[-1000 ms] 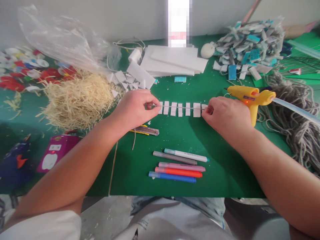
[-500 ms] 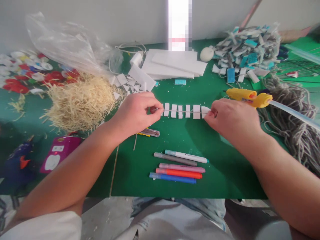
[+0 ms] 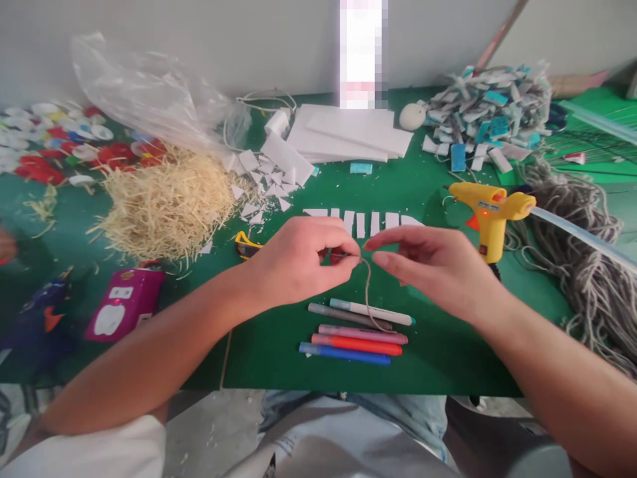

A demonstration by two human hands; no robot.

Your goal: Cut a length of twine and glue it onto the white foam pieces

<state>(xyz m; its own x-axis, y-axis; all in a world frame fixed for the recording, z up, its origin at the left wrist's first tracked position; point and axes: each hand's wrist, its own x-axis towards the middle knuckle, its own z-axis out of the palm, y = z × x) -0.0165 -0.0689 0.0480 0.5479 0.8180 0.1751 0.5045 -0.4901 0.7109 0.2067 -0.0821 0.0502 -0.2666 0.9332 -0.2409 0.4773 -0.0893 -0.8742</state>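
Observation:
My left hand (image 3: 299,259) is closed in a pinch on the top end of a thin grey string (image 3: 369,292), which hangs down in a curve onto the markers. My right hand (image 3: 432,264) hovers just right of it with fingers stretched toward the pinch, holding nothing. Behind both hands lies a row of small white foam pieces (image 3: 371,221) on the green table (image 3: 279,345), partly hidden by my fingers. Several markers (image 3: 354,328) lie in front of my hands.
A yellow glue gun (image 3: 490,209) with its light on stands right of my hands. Straw pile (image 3: 166,202), plastic bag (image 3: 144,96), white foam sheets (image 3: 348,129), foam scrap heap (image 3: 490,106), grey yarn bundle (image 3: 582,245), a yellow cutter (image 3: 245,243) and a purple box (image 3: 124,302) surround them.
Both hands left the ends of the foam row and came together nearer to me. The string, earlier stretched across the foam pieces, now dangles from my left pinch; my right hand has opened.

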